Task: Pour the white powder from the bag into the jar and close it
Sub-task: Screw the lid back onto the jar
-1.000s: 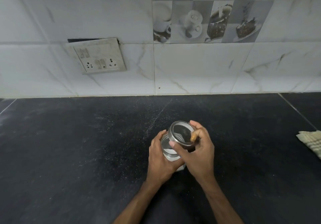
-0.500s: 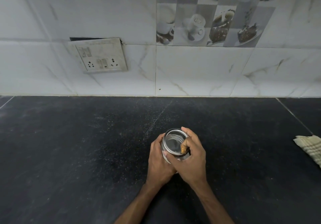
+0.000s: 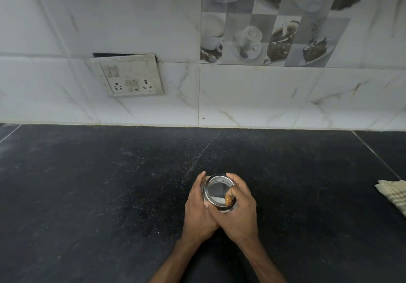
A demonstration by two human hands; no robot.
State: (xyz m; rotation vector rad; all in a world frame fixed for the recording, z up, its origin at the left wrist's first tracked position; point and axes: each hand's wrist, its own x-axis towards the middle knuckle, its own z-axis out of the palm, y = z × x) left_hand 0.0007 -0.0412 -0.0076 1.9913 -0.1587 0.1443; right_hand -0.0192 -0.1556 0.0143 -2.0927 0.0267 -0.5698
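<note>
A small glass jar stands on the black counter (image 3: 109, 194), its body almost hidden by my hands. A round metal lid (image 3: 216, 189) with a clear window sits flat on top of it, and white powder shows through the window. A small brown wooden piece (image 3: 228, 199) lies at the lid's near right edge. My left hand (image 3: 198, 212) wraps the jar's left side. My right hand (image 3: 238, 208) grips the lid's rim from the right, thumb crossing in front. No bag is in view.
A folded checked cloth (image 3: 393, 194) lies at the counter's right edge. White marble-look tiles form the back wall, with a loose switch-and-socket plate (image 3: 129, 76) on the left. Fine white specks dust the counter beyond the jar.
The lid was tilted up off the jar mouth in my right hand; it has come down and now sits flat on the jar. Both hands closed in around it.
</note>
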